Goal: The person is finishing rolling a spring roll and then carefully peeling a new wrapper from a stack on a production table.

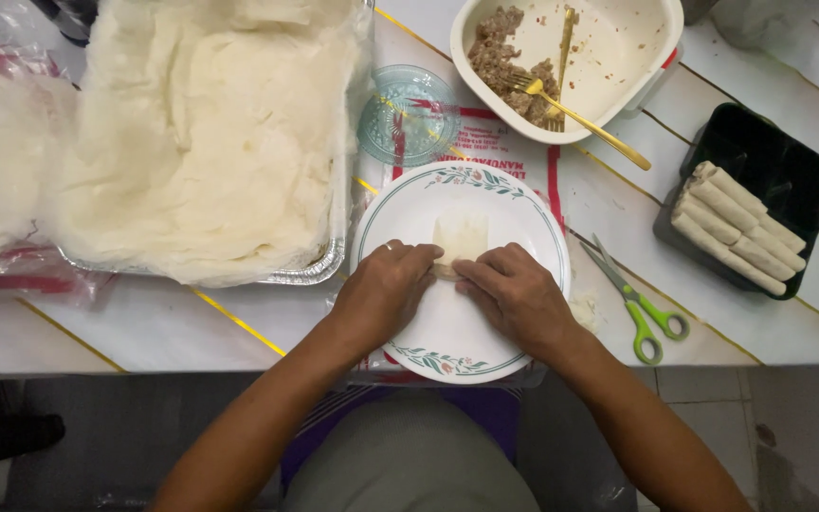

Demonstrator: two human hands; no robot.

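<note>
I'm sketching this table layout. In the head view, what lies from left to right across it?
Foil tray of wrappers → small glass dish → floral-rimmed plate, both hands rolling a wrapper on it → green scissors → black tray of finished rolls.

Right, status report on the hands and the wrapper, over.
Left hand and right hand both pressing the wrapper on the plate. Wrapper partly rolled. Scissors lie clear, right of plate.
</note>
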